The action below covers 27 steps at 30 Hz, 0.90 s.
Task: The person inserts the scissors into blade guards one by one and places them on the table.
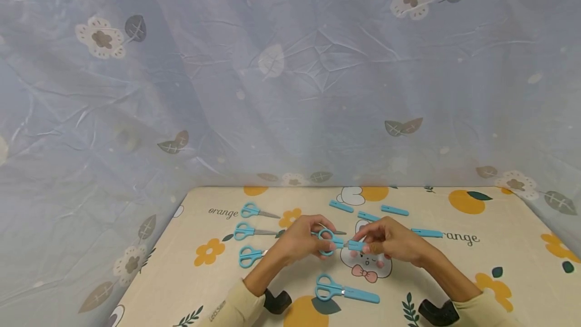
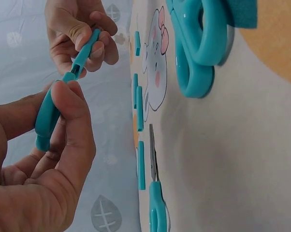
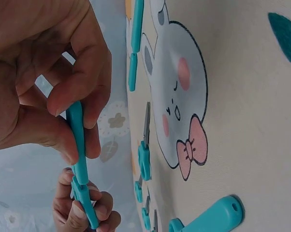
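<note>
My left hand [image 1: 299,240] grips a pair of scissors by its light-blue handles [image 1: 325,242], blades pointing right. Facing it, my right hand [image 1: 394,242] pinches a light-blue blade cover [image 1: 356,246] between thumb and fingers. The two pieces line up end to end above the table. A short bit of metal shows between them; how deep the blades sit in the cover I cannot tell. In the left wrist view the handles [image 2: 47,113] lie between thumb and fingers. The right wrist view shows the cover [image 3: 76,133] close against the scissors [image 3: 86,203].
Below the hands lies a covered pair of scissors [image 1: 333,288]. Bare-bladed scissors [image 1: 245,231] lie in a column at left; another pair's blade [image 1: 339,232] shows behind my left hand. Several loose covers [image 1: 395,210] lie toward the back right, one cover [image 1: 426,233] beyond my right hand.
</note>
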Each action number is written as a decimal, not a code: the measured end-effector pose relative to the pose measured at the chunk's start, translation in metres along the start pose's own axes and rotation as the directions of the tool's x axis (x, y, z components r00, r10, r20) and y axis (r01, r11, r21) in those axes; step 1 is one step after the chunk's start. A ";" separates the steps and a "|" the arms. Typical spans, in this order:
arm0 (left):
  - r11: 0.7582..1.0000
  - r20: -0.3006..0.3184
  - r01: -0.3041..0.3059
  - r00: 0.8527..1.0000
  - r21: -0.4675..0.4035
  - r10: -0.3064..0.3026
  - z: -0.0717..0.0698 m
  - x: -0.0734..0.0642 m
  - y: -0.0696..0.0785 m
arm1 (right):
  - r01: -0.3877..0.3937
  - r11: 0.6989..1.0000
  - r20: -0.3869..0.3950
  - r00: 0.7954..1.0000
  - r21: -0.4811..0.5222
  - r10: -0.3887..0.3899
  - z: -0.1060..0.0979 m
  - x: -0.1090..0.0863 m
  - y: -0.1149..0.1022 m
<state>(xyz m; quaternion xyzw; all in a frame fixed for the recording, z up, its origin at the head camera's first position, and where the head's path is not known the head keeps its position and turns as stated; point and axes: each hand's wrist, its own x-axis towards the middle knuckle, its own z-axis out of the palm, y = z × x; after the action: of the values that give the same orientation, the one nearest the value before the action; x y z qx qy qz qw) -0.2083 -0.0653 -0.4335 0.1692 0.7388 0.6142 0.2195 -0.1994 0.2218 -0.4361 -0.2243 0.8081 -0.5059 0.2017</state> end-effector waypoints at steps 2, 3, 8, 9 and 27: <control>1.000 0.003 -0.003 1.000 0.001 0.003 0.001 0.000 0.000 | 0.001 1.000 0.004 1.000 0.004 -0.001 0.001 0.001 0.000; 1.000 0.003 -0.003 1.000 -0.001 0.003 0.001 0.000 0.000 | 0.000 1.000 0.002 1.000 0.005 0.000 0.001 0.001 0.000; 1.000 -0.001 0.008 1.000 -0.015 -0.008 0.001 0.002 0.000 | 0.012 1.000 -0.005 1.000 0.005 -0.012 0.001 0.002 0.000; 1.000 -0.003 0.010 1.000 -0.021 -0.010 0.001 0.002 0.000 | 0.016 1.000 -0.007 1.000 0.003 -0.016 0.001 0.002 0.000; 1.000 0.003 0.011 1.000 -0.017 -0.011 0.009 0.000 0.000 | 0.030 0.999 0.023 0.999 0.022 -0.030 0.006 0.003 -0.001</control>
<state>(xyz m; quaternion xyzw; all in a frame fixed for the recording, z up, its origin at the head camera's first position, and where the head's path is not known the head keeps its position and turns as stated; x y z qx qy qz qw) -0.2035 -0.0576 -0.4347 0.1640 0.7343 0.6189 0.2256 -0.1981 0.2152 -0.4380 -0.2401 0.7967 -0.5149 0.2062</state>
